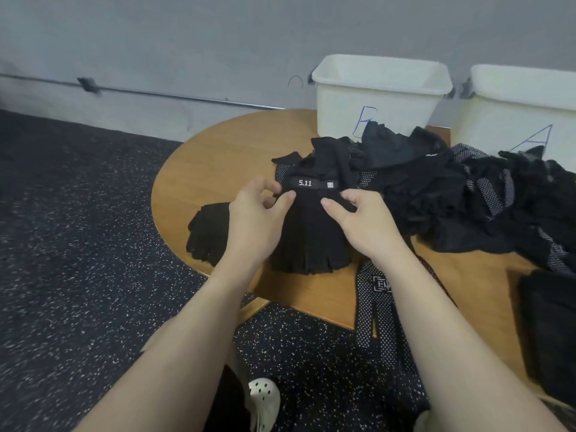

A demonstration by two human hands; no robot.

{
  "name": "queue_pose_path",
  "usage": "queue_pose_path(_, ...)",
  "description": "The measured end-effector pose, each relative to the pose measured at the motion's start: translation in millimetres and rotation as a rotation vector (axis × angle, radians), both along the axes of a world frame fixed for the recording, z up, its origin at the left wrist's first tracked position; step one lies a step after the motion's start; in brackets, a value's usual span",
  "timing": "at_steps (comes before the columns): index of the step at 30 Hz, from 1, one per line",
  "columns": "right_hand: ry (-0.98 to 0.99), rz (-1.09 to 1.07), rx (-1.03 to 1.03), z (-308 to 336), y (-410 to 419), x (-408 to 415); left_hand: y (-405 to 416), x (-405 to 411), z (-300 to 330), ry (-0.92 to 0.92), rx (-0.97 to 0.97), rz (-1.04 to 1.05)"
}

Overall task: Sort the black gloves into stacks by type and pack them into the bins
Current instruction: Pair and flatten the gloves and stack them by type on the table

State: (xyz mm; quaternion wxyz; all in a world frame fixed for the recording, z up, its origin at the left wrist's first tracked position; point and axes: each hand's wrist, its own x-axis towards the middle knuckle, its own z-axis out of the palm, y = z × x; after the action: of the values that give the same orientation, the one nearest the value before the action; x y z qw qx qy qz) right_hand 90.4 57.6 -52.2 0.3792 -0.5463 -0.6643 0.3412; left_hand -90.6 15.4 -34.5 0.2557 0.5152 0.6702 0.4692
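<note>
Both the left hand and the right hand pinch the 5.11 glove stack, whose label lies at twelve o'clock of them.

Two bare forearms reach forward, hands meeting at the middle.

The left hand lies palm down with its back to the camera, wrist straight, fingers curled inward and thumb stretched right, pinching the black fabric beneath it. The right hand sits just beside it on the right, also back up, thumb pointing left toward the other thumb and fingers bent down over the same fabric at its far right edge. The thumb tips are near each other but apart. Both forearms are uncovered and run from the near corners, converging toward the hands.
</note>
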Motion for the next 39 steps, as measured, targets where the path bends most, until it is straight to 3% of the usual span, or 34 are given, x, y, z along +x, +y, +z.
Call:
queue_pose_path(9, -0.153, -0.086, 0.044, -7.1, 6.6, -7.1, 6.8, 0.4, -3.0, 0.061, -0.148, 0.043)
queue_pose_path(19, -0.127, -0.120, 0.042, -2.7, 1.1, -10.4, 8.1, 2.3, 1.5, 0.020, -0.197, 0.059)
queue_pose_path(25, -0.108, -0.132, 0.037, -5.4, 2.2, -5.6, 11.3, -0.1, -0.6, -0.010, -0.187, 0.063)
queue_pose_path(29, -0.251, -0.163, 0.096, -3.9, -6.3, -6.7, 4.0, 0.1, -0.4, 0.002, -0.128, 0.048)
queue_pose_path(32, -0.452, -0.134, 0.379, 3.3, -21.5, -9.0, -6.6, 2.4, -2.1, 0.109, -0.036, -0.011)
queue_pose_path(34, -0.542, -0.057, 0.535, 7.1, -30.8, -12.2, -10.3, 2.0, -7.4, 0.284, 0.061, -0.088)
queue_pose_path(36, -0.572, 0.053, 0.593, 6.2, -35.8, -15.1, -11.6, 2.6, -13.8, 0.480, 0.142, -0.173)
queue_pose_path(39, -0.597, 0.172, 0.502, -3.7, -35.4, -16.0, -12.3, 7.3, -20.9, 0.727, 0.130, -0.262)
